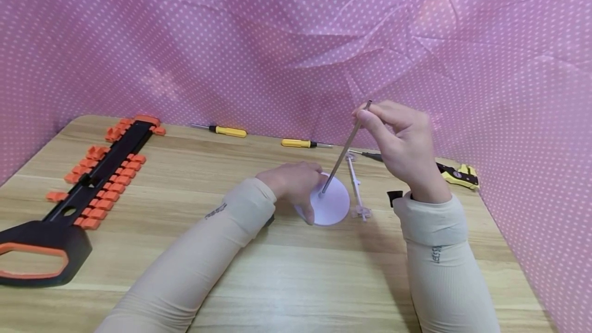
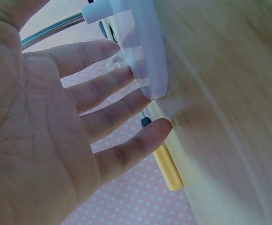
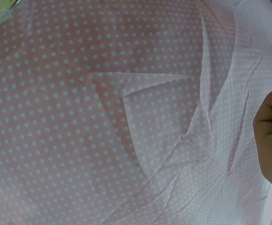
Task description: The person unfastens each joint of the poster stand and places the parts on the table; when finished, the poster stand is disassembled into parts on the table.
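Note:
A round white base [image 1: 334, 204] with a short central socket [image 2: 97, 11] lies on the table. My left hand [image 1: 298, 186] spans its left side, thumb at the near edge and fingers stretched toward the far edge. In the left wrist view, the extended fingers [image 2: 103, 89] reach the base's rim. A thin metal rod [image 1: 343, 153] leans up to the right, its lower end at the socket. Near its top, my right hand [image 1: 402, 140] pinches it between thumb and fingers. Only part of that hand [image 3: 271, 136] shows in the right wrist view.
Right of the base lies a slim white rod with clear ends [image 1: 355, 184]. Yellow-handled screwdrivers [image 1: 231, 131] and a yellow-black tool [image 1: 460, 175] lie toward the back. A black rack with orange clips [image 1: 115, 155] lies left. Pink dotted cloth [image 1: 259, 40] surrounds the table.

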A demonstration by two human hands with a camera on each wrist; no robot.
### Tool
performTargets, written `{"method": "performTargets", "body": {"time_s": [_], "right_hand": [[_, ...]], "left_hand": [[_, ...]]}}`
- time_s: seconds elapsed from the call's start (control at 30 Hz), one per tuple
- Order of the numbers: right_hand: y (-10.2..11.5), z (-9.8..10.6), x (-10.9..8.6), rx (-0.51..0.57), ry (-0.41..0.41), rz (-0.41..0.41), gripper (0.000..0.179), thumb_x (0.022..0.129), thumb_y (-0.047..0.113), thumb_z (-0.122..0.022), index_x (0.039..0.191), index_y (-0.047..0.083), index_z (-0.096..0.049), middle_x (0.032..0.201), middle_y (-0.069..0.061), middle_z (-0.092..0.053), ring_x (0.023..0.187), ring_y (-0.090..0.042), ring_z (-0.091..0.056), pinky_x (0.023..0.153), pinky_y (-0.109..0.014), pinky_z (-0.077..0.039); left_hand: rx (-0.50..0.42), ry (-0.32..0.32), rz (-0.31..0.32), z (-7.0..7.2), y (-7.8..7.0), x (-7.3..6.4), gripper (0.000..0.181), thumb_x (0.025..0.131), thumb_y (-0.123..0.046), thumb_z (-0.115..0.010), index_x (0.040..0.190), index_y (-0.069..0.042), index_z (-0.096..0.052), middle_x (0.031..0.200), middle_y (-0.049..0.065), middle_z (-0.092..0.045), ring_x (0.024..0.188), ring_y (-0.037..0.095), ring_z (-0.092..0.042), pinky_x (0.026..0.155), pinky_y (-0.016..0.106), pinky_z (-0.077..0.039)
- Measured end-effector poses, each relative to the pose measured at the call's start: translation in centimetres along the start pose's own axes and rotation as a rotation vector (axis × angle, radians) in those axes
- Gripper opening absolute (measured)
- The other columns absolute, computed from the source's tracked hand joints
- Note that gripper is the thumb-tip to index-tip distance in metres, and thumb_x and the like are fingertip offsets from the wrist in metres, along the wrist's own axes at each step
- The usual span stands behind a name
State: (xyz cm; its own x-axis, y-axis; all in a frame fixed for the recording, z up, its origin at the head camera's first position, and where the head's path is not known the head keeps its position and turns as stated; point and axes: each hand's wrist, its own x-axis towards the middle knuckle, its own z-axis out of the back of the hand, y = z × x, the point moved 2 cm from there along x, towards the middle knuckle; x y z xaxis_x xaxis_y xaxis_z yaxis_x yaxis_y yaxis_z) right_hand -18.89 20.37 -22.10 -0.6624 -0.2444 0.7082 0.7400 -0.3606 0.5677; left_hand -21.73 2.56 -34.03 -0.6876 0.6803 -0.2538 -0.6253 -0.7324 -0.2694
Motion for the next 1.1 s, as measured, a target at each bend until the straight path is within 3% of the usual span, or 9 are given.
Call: {"method": "performTargets", "body": {"time_s": [0.43, 0.5, 0.63, 0.77, 0.9, 1.1], "right_hand": [[-0.2, 0.2, 0.0, -0.026, -0.004, 0.025, 0.009, 0.097, -0.007, -0.071, 0.098, -0.01, -0.079, 0.093, -0.017, -0.079, 0.086, -0.007, -0.074, 0.087, -0.027, -0.06], [-0.3, 0.1, 0.0, -0.031, -0.011, 0.016, 0.009, 0.097, -0.007, -0.07, 0.099, -0.009, -0.079, 0.093, -0.016, -0.079, 0.086, -0.007, -0.074, 0.087, -0.027, -0.06], [-0.4, 0.3, 0.1, -0.006, -0.041, -0.015, 0.01, 0.098, -0.007, -0.069, 0.099, -0.011, -0.078, 0.092, 0.003, -0.08, 0.085, -0.008, -0.073, 0.086, -0.026, -0.059], [-0.3, 0.9, 0.2, 0.042, -0.113, -0.034, 0.015, 0.101, -0.004, -0.067, 0.098, -0.015, -0.076, 0.089, 0.014, -0.077, 0.081, -0.01, -0.071, 0.076, -0.023, -0.056], [-0.3, 1.6, 0.3, 0.056, -0.173, -0.05, 0.02, 0.103, 0.002, -0.068, 0.099, -0.016, -0.077, 0.086, 0.012, -0.077, 0.077, -0.01, -0.07, 0.069, -0.022, -0.051], [-0.3, 1.9, 0.2, 0.05, -0.159, -0.047, 0.02, 0.103, 0.006, -0.069, 0.1, -0.012, -0.078, 0.087, 0.012, -0.077, 0.076, -0.01, -0.07, 0.068, -0.022, -0.051]], "left_hand": [[-0.001, 0.006, -0.001, 0.0, 0.1, 0.1, 0.095, 0.073, -0.047, -0.098, 0.154, -0.018, -0.056, 0.153, 0.003, -0.054, 0.135, 0.023, -0.056, 0.114, 0.044, -0.048], [-0.003, 0.01, -0.001, 0.0, 0.0, 0.1, 0.095, 0.073, -0.046, -0.098, 0.154, -0.018, -0.057, 0.154, 0.004, -0.054, 0.135, 0.023, -0.055, 0.115, 0.044, -0.048], [-0.009, 0.01, 0.001, 0.1, 0.0, 0.1, 0.095, 0.073, -0.046, -0.098, 0.153, -0.018, -0.057, 0.156, 0.005, -0.052, 0.137, 0.024, -0.055, 0.116, 0.046, -0.047], [-0.013, 0.008, 0.002, 0.1, 0.0, 0.1, 0.093, 0.072, -0.046, -0.098, 0.151, -0.018, -0.059, 0.151, 0.004, -0.056, 0.134, 0.023, -0.056, 0.115, 0.045, -0.048], [-0.026, 0.016, 0.009, 0.1, -0.1, 0.1, 0.095, 0.073, -0.044, -0.098, 0.154, -0.018, -0.057, 0.153, 0.005, -0.054, 0.137, 0.025, -0.054, 0.117, 0.046, -0.047], [-0.037, 0.024, 0.015, 0.1, -0.1, 0.1, 0.1, 0.073, -0.043, -0.098, 0.157, -0.018, -0.052, 0.159, 0.007, -0.049, 0.143, 0.027, -0.051, 0.118, 0.048, -0.045]]}}
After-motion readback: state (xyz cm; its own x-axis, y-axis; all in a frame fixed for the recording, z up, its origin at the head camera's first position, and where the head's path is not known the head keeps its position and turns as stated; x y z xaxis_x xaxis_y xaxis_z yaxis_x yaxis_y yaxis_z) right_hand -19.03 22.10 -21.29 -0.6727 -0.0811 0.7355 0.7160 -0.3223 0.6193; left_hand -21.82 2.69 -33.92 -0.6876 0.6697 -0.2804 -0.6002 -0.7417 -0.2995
